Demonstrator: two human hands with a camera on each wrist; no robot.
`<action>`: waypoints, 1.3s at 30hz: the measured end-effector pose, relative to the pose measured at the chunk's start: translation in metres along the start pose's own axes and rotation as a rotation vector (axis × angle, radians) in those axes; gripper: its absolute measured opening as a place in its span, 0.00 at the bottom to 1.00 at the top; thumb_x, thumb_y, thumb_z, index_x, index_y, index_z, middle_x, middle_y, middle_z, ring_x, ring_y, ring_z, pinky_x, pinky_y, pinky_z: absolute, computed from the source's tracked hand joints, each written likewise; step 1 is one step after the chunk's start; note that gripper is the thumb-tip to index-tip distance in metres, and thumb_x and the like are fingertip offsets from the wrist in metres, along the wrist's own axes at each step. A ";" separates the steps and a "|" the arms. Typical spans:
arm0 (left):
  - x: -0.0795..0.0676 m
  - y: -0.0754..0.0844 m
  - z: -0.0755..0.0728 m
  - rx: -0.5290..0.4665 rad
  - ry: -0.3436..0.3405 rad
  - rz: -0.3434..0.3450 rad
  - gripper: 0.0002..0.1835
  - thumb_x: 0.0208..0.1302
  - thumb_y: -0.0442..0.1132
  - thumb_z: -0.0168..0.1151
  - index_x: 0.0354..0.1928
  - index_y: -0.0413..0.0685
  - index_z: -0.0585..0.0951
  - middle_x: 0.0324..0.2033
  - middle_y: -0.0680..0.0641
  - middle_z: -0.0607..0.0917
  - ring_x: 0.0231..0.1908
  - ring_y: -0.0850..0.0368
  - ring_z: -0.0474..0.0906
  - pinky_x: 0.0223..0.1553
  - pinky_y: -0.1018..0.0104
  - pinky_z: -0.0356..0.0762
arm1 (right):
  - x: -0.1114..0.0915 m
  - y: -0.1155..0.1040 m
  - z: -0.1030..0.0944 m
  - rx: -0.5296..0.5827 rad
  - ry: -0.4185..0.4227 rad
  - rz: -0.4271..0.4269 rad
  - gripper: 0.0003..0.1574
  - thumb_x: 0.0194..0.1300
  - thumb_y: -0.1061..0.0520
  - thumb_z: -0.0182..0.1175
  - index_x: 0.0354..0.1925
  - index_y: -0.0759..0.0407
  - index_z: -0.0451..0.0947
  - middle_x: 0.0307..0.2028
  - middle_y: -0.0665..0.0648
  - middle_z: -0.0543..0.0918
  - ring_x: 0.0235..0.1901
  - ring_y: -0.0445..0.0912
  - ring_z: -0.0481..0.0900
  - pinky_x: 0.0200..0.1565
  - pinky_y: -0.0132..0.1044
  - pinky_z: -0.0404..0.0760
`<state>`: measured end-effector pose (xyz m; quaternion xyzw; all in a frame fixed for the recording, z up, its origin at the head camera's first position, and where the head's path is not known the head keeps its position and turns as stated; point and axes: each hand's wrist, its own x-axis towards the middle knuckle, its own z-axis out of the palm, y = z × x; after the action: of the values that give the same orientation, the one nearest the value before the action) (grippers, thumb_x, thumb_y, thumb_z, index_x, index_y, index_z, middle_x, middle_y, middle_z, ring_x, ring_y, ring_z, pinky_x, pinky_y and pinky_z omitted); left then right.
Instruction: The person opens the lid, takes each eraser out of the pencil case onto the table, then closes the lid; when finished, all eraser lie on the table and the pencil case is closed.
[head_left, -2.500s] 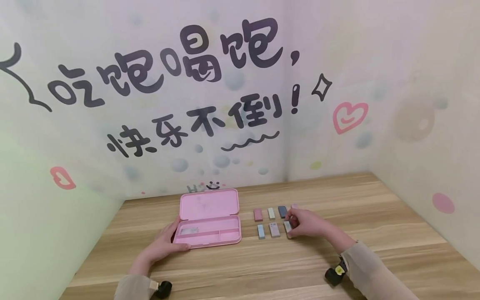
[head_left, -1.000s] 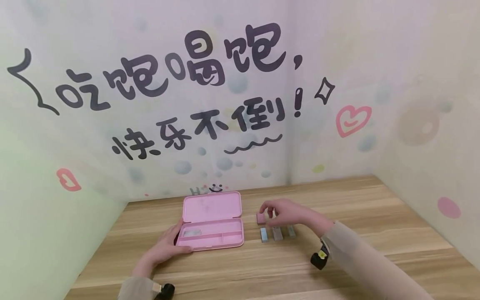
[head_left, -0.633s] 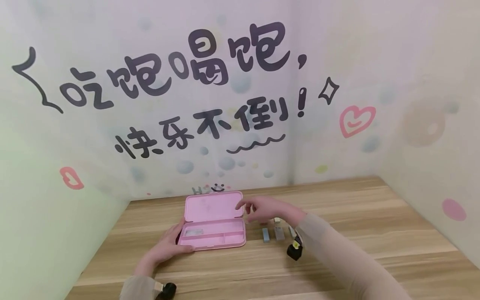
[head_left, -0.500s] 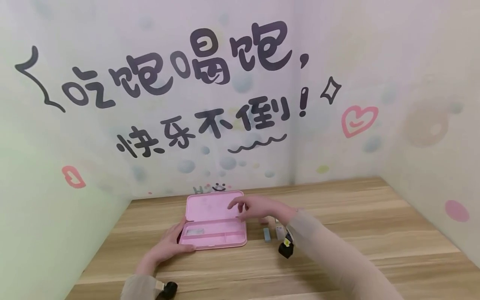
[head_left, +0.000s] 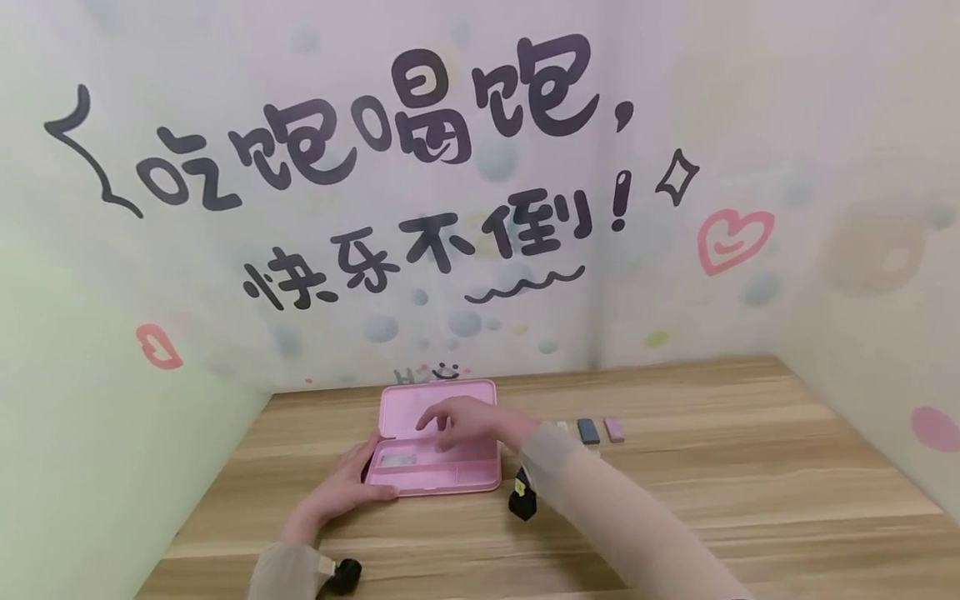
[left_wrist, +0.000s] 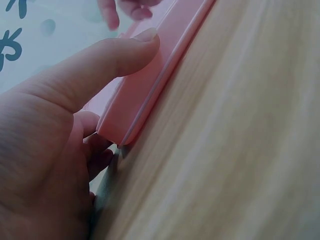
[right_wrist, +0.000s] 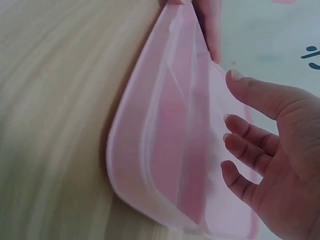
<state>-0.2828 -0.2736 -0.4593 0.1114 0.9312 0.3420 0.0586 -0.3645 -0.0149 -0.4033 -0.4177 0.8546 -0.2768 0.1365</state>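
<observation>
A pink pencil case [head_left: 435,479] lies with its lid [head_left: 401,408] raised at the back of the table. My left hand [head_left: 345,487] grips its left end, the thumb along the front wall and the fingers at the end and behind. Inside the back compartment is a pale, whitish block [head_left: 397,459], like an eraser. Above the case hovers my right hand [head_left: 461,421], fingers loosely bent and spread. In the right wrist view that hand [right_wrist: 285,145] has nothing between thumb and fingers and stays apart from the case.
To the right of the case lie small eraser-like blocks: a dark blue one [head_left: 588,431], a pink one [head_left: 614,430] and a white one [head_left: 562,427]. My right forearm [head_left: 615,508] hides others in that group. A printed wall [head_left: 525,333] stands behind the table [head_left: 712,483].
My right hand has travelled left from the small blocks, past their row, to above the pencil case. The left hand has kept its grip on the case. The head view has shifted slightly.
</observation>
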 end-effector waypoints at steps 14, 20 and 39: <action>-0.001 0.002 0.000 -0.022 0.011 0.006 0.60 0.50 0.55 0.74 0.76 0.42 0.47 0.72 0.35 0.56 0.70 0.33 0.47 0.65 0.33 0.45 | 0.033 -0.003 0.025 -0.196 0.009 -0.011 0.25 0.56 0.62 0.69 0.52 0.44 0.82 0.39 0.47 0.77 0.39 0.38 0.73 0.45 0.30 0.72; -0.001 0.003 -0.001 -0.035 0.010 -0.003 0.61 0.50 0.55 0.74 0.76 0.43 0.47 0.72 0.35 0.55 0.70 0.34 0.46 0.64 0.33 0.45 | 0.035 -0.007 0.027 -0.264 0.005 -0.028 0.27 0.55 0.62 0.70 0.53 0.43 0.82 0.40 0.49 0.74 0.37 0.39 0.70 0.42 0.29 0.70; -0.002 0.001 -0.002 -0.018 0.006 -0.010 0.59 0.51 0.56 0.73 0.76 0.45 0.47 0.73 0.38 0.54 0.71 0.35 0.44 0.64 0.32 0.44 | 0.047 -0.019 0.031 -0.319 -0.072 0.004 0.35 0.56 0.62 0.66 0.56 0.27 0.79 0.41 0.48 0.72 0.39 0.40 0.68 0.36 0.30 0.69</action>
<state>-0.2813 -0.2749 -0.4572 0.1049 0.9288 0.3505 0.0584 -0.3666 -0.0726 -0.4175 -0.4419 0.8831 -0.1223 0.0995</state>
